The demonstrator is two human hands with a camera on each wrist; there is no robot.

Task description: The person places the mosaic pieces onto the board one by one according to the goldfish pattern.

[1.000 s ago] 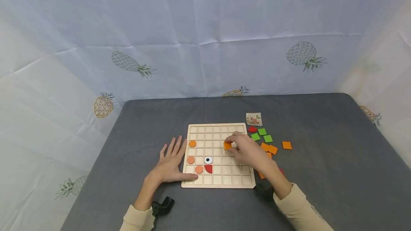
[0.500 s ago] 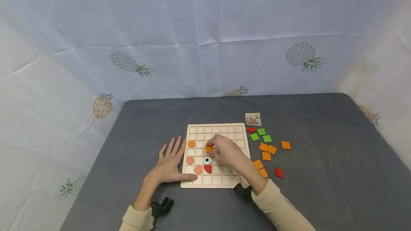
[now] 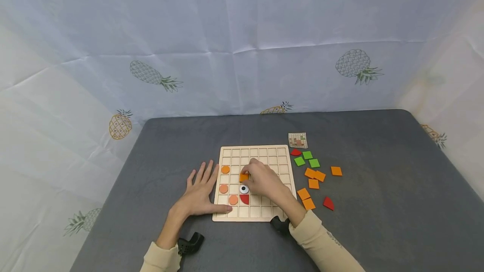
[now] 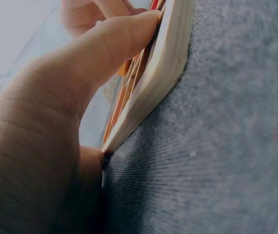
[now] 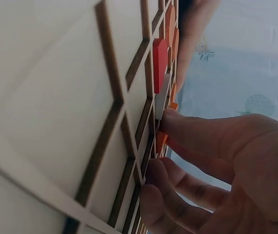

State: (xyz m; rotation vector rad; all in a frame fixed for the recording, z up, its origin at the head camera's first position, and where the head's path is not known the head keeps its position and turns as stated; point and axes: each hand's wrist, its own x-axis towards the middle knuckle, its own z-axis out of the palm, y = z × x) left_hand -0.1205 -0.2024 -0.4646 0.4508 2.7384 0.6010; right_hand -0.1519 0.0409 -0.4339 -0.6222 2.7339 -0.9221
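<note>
There were seven orange squares [image 3: 336,171], three green squares [image 3: 314,163], three red pieces [image 3: 328,203], three orange discs [image 3: 224,189], one white disc [image 3: 244,189] with a black centre, one gridded board [image 3: 265,212], one small printed card [image 3: 298,140], two black wrist devices [image 3: 190,243], one left hand [image 3: 200,194], one right hand [image 3: 263,178] and one grey table [image 3: 382,226]

From my distance, I see the left hand [image 4: 51,102] with its thumb straight, the tip at the wooden board's [image 4: 166,53] near edge. Right of the hand I have grey cloth [image 4: 236,122]; above the thumb, the right hand [image 4: 82,17] looks blurred.
</note>
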